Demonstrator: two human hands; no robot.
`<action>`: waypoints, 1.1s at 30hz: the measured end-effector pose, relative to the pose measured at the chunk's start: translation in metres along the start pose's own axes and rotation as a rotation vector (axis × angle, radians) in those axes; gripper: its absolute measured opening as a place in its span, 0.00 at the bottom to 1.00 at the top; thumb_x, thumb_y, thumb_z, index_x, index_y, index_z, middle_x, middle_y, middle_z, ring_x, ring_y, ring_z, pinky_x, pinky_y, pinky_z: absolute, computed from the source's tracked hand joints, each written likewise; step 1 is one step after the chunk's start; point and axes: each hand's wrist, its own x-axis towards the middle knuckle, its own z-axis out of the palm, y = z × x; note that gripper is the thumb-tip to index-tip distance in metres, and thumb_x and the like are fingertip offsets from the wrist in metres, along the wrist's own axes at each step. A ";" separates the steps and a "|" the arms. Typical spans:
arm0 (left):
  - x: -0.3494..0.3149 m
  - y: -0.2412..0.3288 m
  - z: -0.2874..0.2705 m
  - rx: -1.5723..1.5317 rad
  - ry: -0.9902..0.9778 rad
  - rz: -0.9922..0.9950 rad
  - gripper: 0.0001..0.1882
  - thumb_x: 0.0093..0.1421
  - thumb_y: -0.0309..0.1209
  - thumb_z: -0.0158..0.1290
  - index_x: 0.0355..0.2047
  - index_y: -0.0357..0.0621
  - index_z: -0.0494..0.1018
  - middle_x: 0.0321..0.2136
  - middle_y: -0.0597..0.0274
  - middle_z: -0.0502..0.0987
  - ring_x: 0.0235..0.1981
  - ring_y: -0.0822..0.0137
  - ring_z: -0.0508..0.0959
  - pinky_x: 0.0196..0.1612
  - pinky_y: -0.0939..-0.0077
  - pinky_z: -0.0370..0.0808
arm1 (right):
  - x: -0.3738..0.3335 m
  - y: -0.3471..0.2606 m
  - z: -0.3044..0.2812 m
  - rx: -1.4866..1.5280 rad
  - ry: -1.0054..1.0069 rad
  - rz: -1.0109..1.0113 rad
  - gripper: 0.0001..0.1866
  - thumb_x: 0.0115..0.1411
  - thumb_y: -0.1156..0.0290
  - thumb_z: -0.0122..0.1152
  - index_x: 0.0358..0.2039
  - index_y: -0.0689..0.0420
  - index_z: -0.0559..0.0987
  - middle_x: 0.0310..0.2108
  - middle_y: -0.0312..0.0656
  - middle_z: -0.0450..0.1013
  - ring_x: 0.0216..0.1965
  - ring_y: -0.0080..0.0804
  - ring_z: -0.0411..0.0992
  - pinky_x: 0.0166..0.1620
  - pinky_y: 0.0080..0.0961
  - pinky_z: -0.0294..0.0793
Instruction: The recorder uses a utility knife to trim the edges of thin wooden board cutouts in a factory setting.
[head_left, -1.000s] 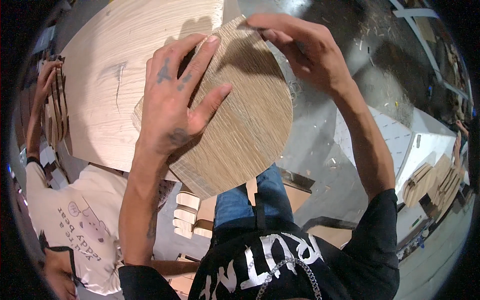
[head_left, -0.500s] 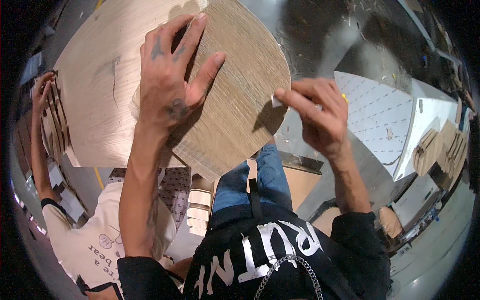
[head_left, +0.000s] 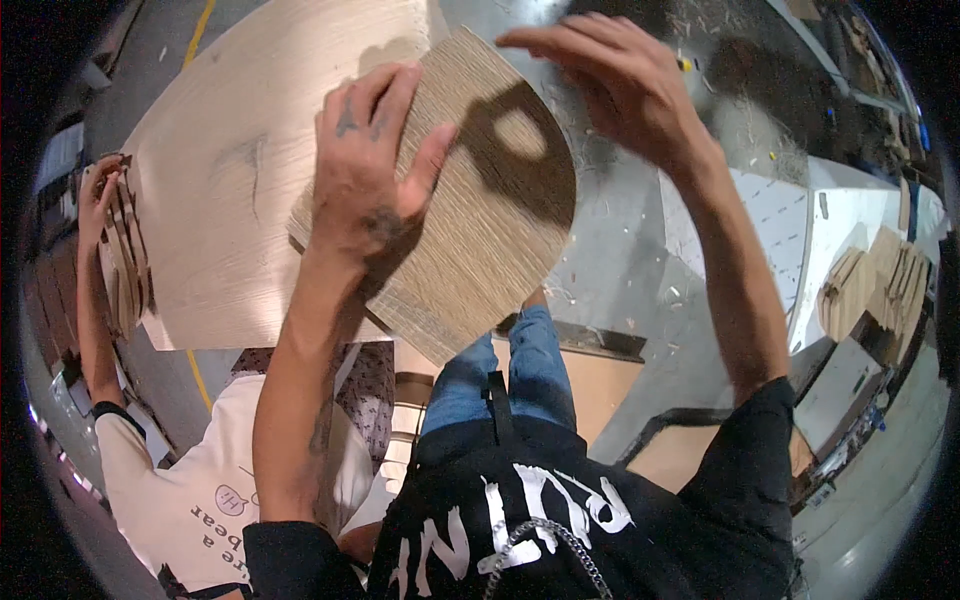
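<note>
A wood-grain board (head_left: 470, 240) with one rounded end lies at an angle over a larger pale wooden panel (head_left: 200, 200). My left hand (head_left: 365, 165) rests on the board's left part, fingers together and thumb spread, pressing it from above. Over the board's far right edge hovers my right hand (head_left: 620, 90), fingers bent, index finger reaching left. A small yellow end (head_left: 685, 65) shows beside its knuckles, seemingly part of a slim tool in its grip. The rest of that tool is hidden. The hand's shadow falls on the board.
At left, a co-worker in a pale shirt (head_left: 240, 460) has a hand (head_left: 100, 185) on stacked wooden pieces (head_left: 128, 260). Another stack of boards (head_left: 850, 290) stands at right beside a white sheet (head_left: 755, 215). Shavings are scattered over the grey floor (head_left: 620, 270).
My right hand has moved away from me along the rounded edge and lifted off it. My left hand and the board have shifted slightly in view. The white tip at my right fingers is now hidden.
</note>
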 end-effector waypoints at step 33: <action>-0.010 0.027 0.008 0.036 0.074 0.049 0.26 0.60 0.39 0.60 0.55 0.36 0.73 0.51 0.51 0.73 0.51 0.50 0.71 0.54 0.55 0.67 | -0.125 -0.198 -0.036 -0.016 -0.108 0.304 0.20 0.61 0.60 0.62 0.54 0.39 0.79 0.37 0.33 0.77 0.37 0.28 0.74 0.44 0.32 0.69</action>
